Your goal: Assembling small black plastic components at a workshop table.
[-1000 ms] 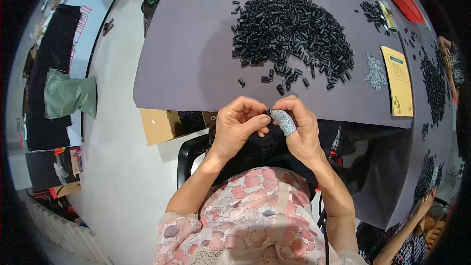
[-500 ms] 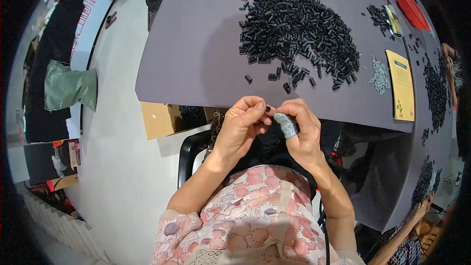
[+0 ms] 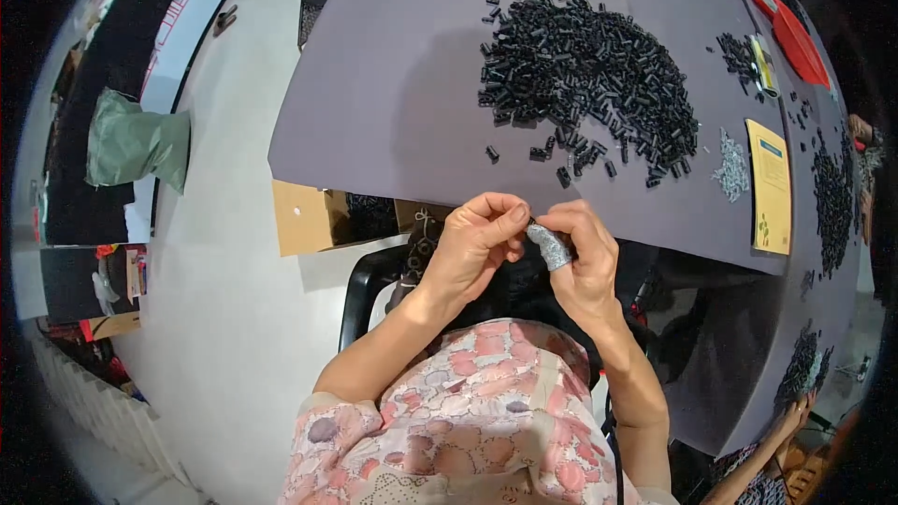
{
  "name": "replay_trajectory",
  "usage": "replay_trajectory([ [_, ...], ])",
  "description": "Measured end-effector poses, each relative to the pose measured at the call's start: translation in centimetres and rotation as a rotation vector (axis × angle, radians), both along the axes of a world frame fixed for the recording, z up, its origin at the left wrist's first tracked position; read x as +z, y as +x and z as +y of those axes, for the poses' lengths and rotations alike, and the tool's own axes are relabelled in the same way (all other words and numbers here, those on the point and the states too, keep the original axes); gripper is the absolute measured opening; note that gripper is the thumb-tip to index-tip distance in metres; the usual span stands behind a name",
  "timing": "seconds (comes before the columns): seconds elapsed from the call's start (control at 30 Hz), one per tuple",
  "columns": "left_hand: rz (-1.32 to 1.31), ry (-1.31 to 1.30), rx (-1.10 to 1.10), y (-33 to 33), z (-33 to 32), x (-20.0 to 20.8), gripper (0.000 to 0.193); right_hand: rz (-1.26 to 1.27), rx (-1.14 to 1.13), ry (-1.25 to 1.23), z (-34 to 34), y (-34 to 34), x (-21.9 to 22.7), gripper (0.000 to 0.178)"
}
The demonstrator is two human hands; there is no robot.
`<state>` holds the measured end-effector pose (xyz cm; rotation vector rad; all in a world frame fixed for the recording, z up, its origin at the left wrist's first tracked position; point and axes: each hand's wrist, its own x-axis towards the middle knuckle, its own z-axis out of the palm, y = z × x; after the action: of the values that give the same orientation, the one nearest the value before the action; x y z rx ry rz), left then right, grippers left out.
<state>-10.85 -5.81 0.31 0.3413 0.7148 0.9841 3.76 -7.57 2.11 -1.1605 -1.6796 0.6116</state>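
Note:
My left hand (image 3: 475,252) is closed, thumb and forefinger pinching a small black plastic part (image 3: 532,221), of which only a bit shows. Up against it is my right hand (image 3: 587,257), also closed in a pinch. Silver-grey tape (image 3: 550,248) wraps its thumb. Whatever the right fingertips hold is too small or hidden to name. Both hands meet just off the table's near edge, above my lap. Beyond them on the grey table (image 3: 374,131) lies a large heap of short black plastic parts (image 3: 589,75), with several loose ones at its near side.
Right of the heap are a small pile of clear-grey bits (image 3: 731,170), a yellow booklet (image 3: 770,187) and red trays (image 3: 800,47). A cardboard box (image 3: 304,217) with black parts sits below the table edge. Another person's hand (image 3: 795,416) works beside a pile at lower right.
My two hands have come closer, fingertips now meeting at the black part, which shows less than before. The whole view has shifted slightly; the heap appears lower and farther right.

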Motion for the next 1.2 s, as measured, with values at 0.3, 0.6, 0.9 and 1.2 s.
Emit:
replay_trajectory([
  [0.3, 0.021, 0.057, 0.043, -2.1, 0.7, -0.1, 0.010, 0.306, 0.103, -0.525, 1.7, -1.5, 0.0, 0.007],
  [0.6, -0.112, -0.040, 0.183, -4.7, 2.7, -0.6, 0.013, -0.491, -0.102, -0.018, 5.5, -4.7, -1.0, 0.026],
  [0.9, -0.082, -0.032, 0.180, -5.0, 2.7, -0.6, 0.015, -0.451, -0.129, -0.083, 5.8, -4.8, -1.5, 0.018],
  [1.2, -0.126, 0.040, 0.114, -3.3, 2.0, 0.0, 0.016, 0.339, 0.197, -0.593, 1.9, -2.9, 0.6, 0.013],
])
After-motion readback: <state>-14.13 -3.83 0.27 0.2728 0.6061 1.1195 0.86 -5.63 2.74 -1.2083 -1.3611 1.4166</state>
